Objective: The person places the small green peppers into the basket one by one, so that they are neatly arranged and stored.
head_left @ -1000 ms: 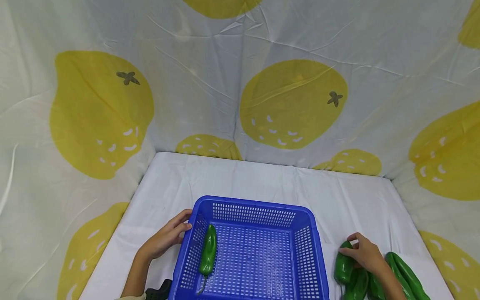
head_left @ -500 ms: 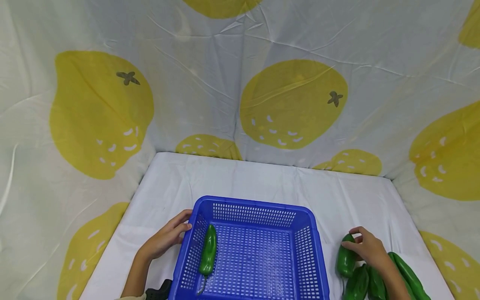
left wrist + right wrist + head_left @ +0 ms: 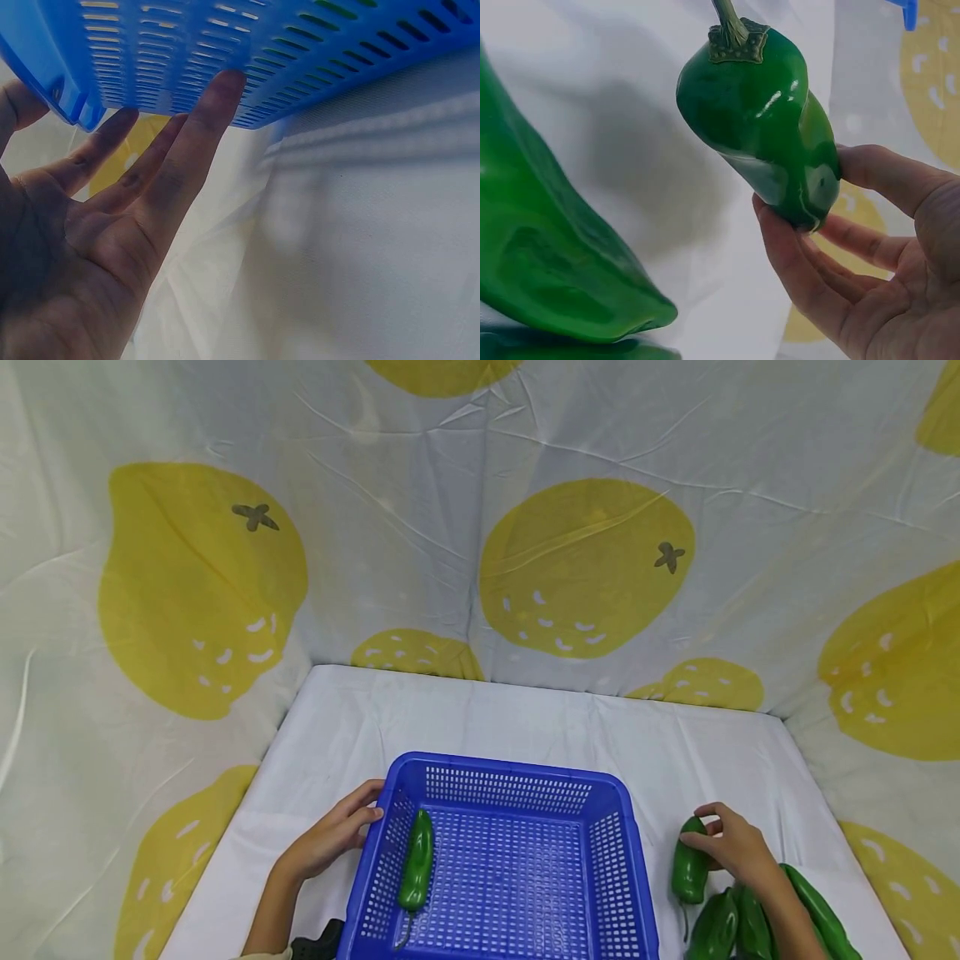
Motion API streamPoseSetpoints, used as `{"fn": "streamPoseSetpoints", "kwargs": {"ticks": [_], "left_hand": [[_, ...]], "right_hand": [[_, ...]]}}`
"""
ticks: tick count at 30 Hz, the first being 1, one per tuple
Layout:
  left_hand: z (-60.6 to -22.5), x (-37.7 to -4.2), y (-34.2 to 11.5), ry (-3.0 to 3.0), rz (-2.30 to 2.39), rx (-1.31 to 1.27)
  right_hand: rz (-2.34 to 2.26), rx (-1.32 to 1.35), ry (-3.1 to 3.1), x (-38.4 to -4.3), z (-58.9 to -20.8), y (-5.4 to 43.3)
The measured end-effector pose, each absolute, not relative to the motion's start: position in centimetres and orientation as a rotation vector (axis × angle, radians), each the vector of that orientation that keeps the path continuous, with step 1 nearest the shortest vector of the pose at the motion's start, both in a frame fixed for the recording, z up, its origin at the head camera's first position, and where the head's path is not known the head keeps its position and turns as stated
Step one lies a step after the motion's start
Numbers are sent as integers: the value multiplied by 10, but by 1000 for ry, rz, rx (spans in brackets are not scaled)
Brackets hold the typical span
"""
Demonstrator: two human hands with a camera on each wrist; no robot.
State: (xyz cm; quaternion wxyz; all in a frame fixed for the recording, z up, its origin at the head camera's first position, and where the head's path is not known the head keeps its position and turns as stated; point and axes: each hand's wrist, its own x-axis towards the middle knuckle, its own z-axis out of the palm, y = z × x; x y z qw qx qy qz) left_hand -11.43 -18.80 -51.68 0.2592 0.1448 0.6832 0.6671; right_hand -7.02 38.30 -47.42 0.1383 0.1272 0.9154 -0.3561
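Observation:
A green pepper (image 3: 688,867) with its stem hanging down is pinched at its tip by my right hand (image 3: 737,847), beside the basket's right side. The right wrist view shows this glossy pepper (image 3: 742,105) between thumb and fingers, its shadow falling on the cloth. My left hand (image 3: 333,833) rests against the left side of a blue plastic basket (image 3: 632,860). Seen from the left wrist, its fingers are extended, with fingertips at the slotted wall (image 3: 180,52). One long green pepper (image 3: 417,860) lies inside the basket, along its left wall.
Several more green peppers (image 3: 716,927) lie on the white cloth under and around my right forearm. White fabric walls (image 3: 397,527) printed with yellow lemons enclose the table (image 3: 525,714) on the back and sides.
My right hand has lifted the pepper slightly away from the other peppers, toward the back of the table. My left hand and the basket stay in place.

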Motion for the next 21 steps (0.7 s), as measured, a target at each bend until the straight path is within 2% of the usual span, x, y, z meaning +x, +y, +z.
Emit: {"fn": "streamPoseSetpoints", "kwargs": {"ticks": [21], "left_hand": [[-516,-114,-188,1840,1813,399]], "right_hand": [[-1026,220,2717,-93,-434,363]]}}
